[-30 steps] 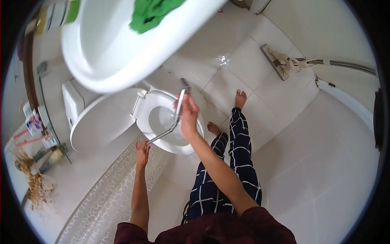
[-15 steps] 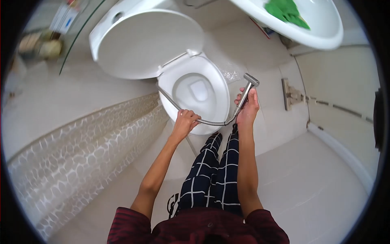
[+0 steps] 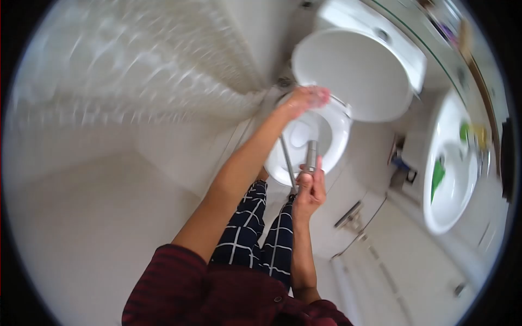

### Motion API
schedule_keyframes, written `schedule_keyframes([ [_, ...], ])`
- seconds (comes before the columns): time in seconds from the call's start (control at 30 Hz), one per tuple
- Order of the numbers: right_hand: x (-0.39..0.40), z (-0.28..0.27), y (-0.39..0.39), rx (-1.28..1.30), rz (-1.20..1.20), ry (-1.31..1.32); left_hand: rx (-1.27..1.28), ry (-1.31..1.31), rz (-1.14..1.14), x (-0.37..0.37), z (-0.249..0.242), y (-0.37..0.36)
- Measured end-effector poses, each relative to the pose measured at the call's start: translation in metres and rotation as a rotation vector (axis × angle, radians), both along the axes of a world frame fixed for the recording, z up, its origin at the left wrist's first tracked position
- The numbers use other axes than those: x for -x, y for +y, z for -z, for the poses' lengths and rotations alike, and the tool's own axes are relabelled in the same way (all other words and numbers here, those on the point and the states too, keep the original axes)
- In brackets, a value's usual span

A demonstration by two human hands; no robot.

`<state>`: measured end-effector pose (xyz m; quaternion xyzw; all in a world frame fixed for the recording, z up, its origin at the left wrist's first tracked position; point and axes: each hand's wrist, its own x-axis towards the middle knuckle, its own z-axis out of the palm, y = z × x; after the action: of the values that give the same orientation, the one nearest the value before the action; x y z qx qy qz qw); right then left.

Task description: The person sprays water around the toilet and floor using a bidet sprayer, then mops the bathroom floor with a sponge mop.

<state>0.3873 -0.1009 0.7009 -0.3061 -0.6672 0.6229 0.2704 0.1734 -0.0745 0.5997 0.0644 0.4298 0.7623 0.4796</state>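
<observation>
My right hand is wrapped around the handle of a metal bidet sprayer, whose head is over the front of the toilet bowl. The sprayer's grey hose runs across the white toilet seat towards my right hand. My left hand is stretched out over the back of the seat, close to the hinge of the raised lid. Motion blurs its fingers, and it is off the hose. Water shows in the bowl.
A patterned shower curtain hangs on the left. On the right a washbasin holds a green cloth. A floor squeegee stands at the lower right. The cistern is behind the lid.
The view has swung left, so the toilet appears further right. My left hand has let go of the hose and reached to the back of the seat. The sprayer has moved over the bowl.
</observation>
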Motion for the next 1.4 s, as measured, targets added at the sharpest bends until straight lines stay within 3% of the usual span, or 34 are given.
schedule_keyframes([
  [0.07, 0.001, 0.009, -0.007, 0.072, -0.209, -0.043, -0.033, -0.158, -0.1, -0.015, 0.024, -0.036],
  [0.17, 0.006, 0.045, -0.011, 0.189, -0.575, -0.182, -0.029, -0.396, -0.531, -0.059, 0.074, -0.109],
  [0.23, 0.004, 0.068, -0.018, 0.269, -0.785, -0.362, -0.172, -0.501, -0.764, -0.103, 0.114, -0.17],
  [0.3, -0.004, 0.107, -0.028, 0.362, -0.995, -0.492, -0.184, -0.456, -0.931, -0.16, 0.159, -0.22],
  [0.4, -0.019, 0.128, -0.059, 0.296, -1.408, -0.34, -0.047, -0.43, -1.302, -0.238, 0.18, -0.283],
  [0.47, -0.013, 0.116, -0.083, 0.308, -1.714, -0.341, 0.005, -0.494, -1.535, -0.278, 0.185, -0.325],
  [0.6, -0.003, 0.121, -0.121, 0.456, -2.033, -0.433, 0.025, -0.514, -1.879, -0.33, 0.168, -0.386],
  [0.7, -0.001, 0.133, -0.159, 0.382, -2.165, -0.288, 0.215, -0.546, -1.967, -0.362, 0.152, -0.416],
  [0.8, -0.003, 0.128, -0.197, 0.016, -2.145, -0.342, 0.129, -0.521, -2.08, -0.393, 0.142, -0.427],
  [1.0, -0.007, 0.144, -0.246, -0.39, -2.01, -0.154, 0.41, -0.707, -2.017, -0.436, 0.095, -0.435],
  [1.1, -0.019, 0.142, -0.251, -0.504, -2.12, -0.003, 0.753, -0.745, -1.774, -0.458, 0.061, -0.427],
  [1.2, -0.027, 0.135, -0.251, -0.313, -2.358, -0.064, 0.925, -0.421, -1.668, -0.515, 0.096, -0.406],
  [1.23, -0.029, 0.137, -0.25, -0.281, -2.4, -0.085, 1.085, -0.436, -1.561, -0.517, 0.08, -0.399],
  [1.27, -0.032, 0.148, -0.249, -0.198, -2.224, -0.126, 1.234, -0.452, -1.446, -0.518, 0.066, -0.391],
  [1.33, -0.033, 0.146, -0.246, -0.211, -2.218, -0.231, 1.387, -0.404, -1.251, -0.55, 0.102, -0.36],
  [1.37, -0.035, 0.14, -0.242, -0.216, -2.214, -0.287, 1.359, -0.512, -1.094, -0.541, 0.071, -0.351],
  [1.4, -0.036, 0.133, -0.242, -0.379, -2.303, -0.208, 1.323, -0.474, -1.026, -0.551, 0.088, -0.333],
])
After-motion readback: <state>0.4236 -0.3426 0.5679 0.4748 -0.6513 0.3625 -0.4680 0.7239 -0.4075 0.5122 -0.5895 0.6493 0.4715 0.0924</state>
